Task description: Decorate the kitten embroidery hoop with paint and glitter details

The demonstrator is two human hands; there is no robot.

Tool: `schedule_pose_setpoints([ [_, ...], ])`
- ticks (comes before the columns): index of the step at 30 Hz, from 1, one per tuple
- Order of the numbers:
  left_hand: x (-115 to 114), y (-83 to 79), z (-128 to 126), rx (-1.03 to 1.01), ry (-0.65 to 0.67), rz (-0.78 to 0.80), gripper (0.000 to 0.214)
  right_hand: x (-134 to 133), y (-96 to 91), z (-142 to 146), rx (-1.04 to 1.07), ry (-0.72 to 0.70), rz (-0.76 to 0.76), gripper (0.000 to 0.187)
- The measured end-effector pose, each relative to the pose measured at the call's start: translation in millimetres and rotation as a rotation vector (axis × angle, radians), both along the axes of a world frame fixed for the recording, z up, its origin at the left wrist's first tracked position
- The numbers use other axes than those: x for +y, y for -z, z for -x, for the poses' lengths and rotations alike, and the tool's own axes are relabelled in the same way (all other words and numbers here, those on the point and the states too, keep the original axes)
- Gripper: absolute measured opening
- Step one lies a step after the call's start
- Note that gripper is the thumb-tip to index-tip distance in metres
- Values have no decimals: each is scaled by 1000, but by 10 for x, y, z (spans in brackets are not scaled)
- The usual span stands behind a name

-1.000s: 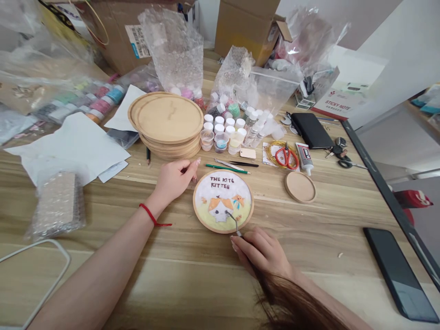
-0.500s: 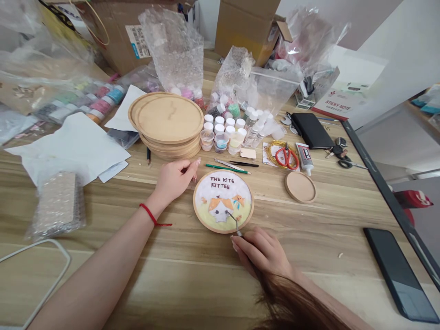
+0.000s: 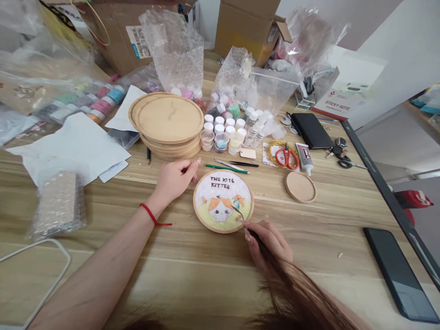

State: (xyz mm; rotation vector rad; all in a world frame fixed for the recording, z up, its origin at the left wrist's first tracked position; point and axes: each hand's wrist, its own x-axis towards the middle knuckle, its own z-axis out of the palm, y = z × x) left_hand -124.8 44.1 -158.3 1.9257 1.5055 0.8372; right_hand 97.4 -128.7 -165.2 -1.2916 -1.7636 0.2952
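A round wooden-rimmed plaque [image 3: 253, 206] lies on the table with a kitten picture and the lettering "THE KITE KITTEN" on it. My right hand [image 3: 270, 243] is closed around a small palette knife [image 3: 238, 210] with a bent metal blade and a dark handle. The blade is over the right part of the picture, near the orange kite shape; whether it touches the surface cannot be told. My left hand [image 3: 175, 181] rests on the table just left of the plaque, fingers curled, with nothing visible in it. Strands of hair partly cover my right wrist and forearm.
Behind the plaque lie a green pencil [image 3: 228, 169] and black tweezers [image 3: 244, 164]. Stacked round wooden trays [image 3: 167, 117] and several white-lidded jars [image 3: 220, 128] stand farther back. To the right are a small wooden disc [image 3: 300, 187], a glue tube [image 3: 305, 158] and a phone [image 3: 400, 272].
My right hand has moved slightly right, and the palette knife's tip has shifted from the kitten's right eye up and right toward the kite shape. My left hand has stayed put.
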Motion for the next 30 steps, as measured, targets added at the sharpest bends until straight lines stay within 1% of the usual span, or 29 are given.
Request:
schedule_pose_setpoints([
  [2, -2, -4, -2, -2, -2, 3, 48, 4, -21, -3, 79, 20, 55, 22],
  [4, -3, -6, -3, -2, -2, -1, 49, 24, -38, -34, 165, 5, 145, 15],
  [8, -3, -7, -4, 1, -4, 6, 49, 120, -10, -153, 468, -48, 371, 8],
  [10, -2, -9, -5, 0, -7, 11, 48, 177, 31, -214, 622, -59, 407, 9],
  [12, -2, -10, -6, 5, -9, 9, 48, 219, 64, -259, 702, -58, 421, 10],
  [15, -2, -11, -6, 15, -7, 1, 49, 244, 59, -280, 733, -29, 462, 11],
  [22, -1, -6, -5, 0, -1, 0, 48, 246, -50, -214, 692, 14, 550, 17],
  [30, 0, -2, -5, -2, -2, -4, 48, 242, -53, -215, 734, -7, 566, 11],
])
